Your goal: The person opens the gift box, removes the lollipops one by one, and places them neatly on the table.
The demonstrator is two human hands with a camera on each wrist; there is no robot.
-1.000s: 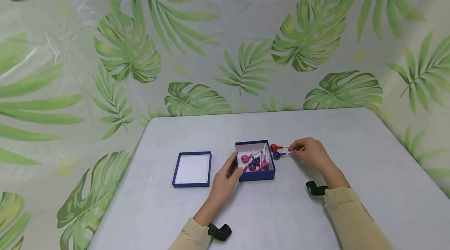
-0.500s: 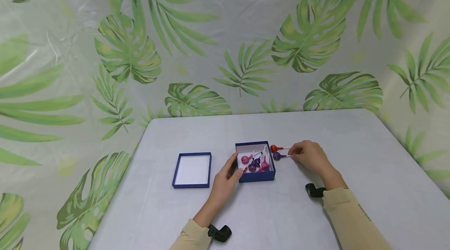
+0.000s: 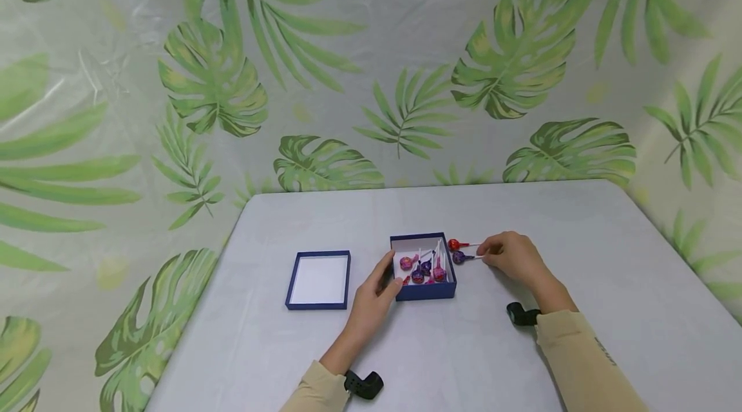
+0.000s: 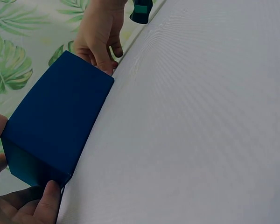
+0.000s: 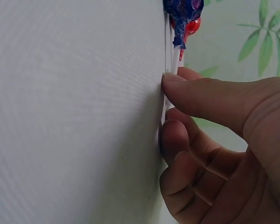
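A small dark blue box stands mid-table with several pink and purple lollipops inside. My left hand grips its near left corner; in the left wrist view the fingers curl round the box. Just right of the box lie a red lollipop and a purple lollipop. My right hand pinches the purple one's white stick against the table. The right wrist view shows thumb and fingers closed on that stick, below the purple head, with the red lollipop behind.
The box's blue lid lies upside down, white inside up, to the left of the box. The grey table ends at a leaf-patterned sheet behind and on both sides. Black wrist mounts sit at both cuffs.
My right hand has shifted slightly nearer, from beside the red lollipop's stick onto the purple lollipop's stick. The left hand stays on the box.
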